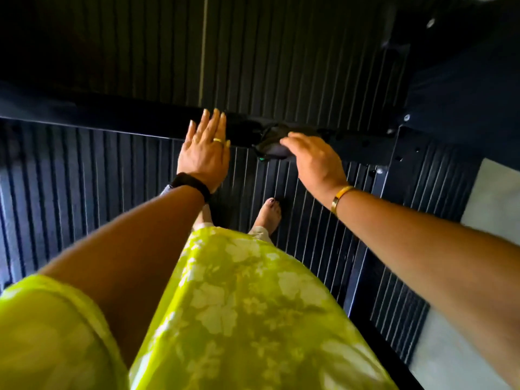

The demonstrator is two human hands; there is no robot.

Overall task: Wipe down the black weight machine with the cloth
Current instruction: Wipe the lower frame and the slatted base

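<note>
Right hand (312, 160) is on the cloth (271, 146): fingers bent down over it, clamping the dark bundle onto the black weight machine (365, 142), on its cross-bar (126, 122). Fingertips are buried in the fabric, so can't tell how far they wrap. The cloth's bunched into a lump w/ no clear long axis. It sits on the bar's top & droops over the near edge, w/ a small green tag (261, 159) peeking out at the bottom. Gold bangle (339, 199) on that wrist.

The cross-bar's long axis runs left-right across the scene. One end points left out of frame, the other right toward a black upright (389, 175) w/ bolt heads.

Just left of the cloth & apart from it is the left hand (205, 149). It's released & flat, fingers straight & close together, pointing far, laid across the bar at approx a right angle to it. Gold ring (218, 140) on one finger, black wristband (191, 184) at the wrist.

Below it all is a black ribbed floor mat (70, 178), ribs running near-far, i.e. square to the bar. A bare foot (268, 213) stands on it between the two forearms, toes pointing far. A yellow-green floral garment (239, 305) fills the near centre, blurred. There's a strip of pale floor (495, 198) at the right edge, beyond the mat.
</note>
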